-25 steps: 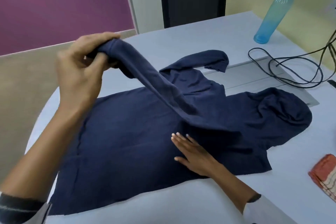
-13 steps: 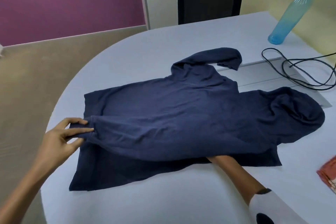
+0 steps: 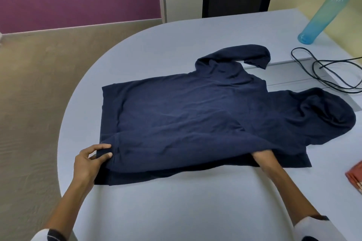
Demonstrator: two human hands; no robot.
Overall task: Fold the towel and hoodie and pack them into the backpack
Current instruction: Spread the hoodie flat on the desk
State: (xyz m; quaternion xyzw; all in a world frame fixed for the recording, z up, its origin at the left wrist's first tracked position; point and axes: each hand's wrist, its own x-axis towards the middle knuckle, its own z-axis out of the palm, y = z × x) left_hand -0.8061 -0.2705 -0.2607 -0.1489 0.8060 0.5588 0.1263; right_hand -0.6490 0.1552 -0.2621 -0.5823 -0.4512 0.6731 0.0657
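Left hand pinching hoodie cuff — right hand seemingly underneath.

From my remote seat I see two bare forearms reaching into the scene, each ending in a sleeve pushed up toward the elbow at the near edge. The left sleeve, at the near left corner, is white with a dark band running across it, and the left hand shows short, pale fingernails. The right sleeve, at the near right, is also white, with a dark cuff edge at its far end and a dark patch at the very bottom; the right hand is mostly hidden under cloth.
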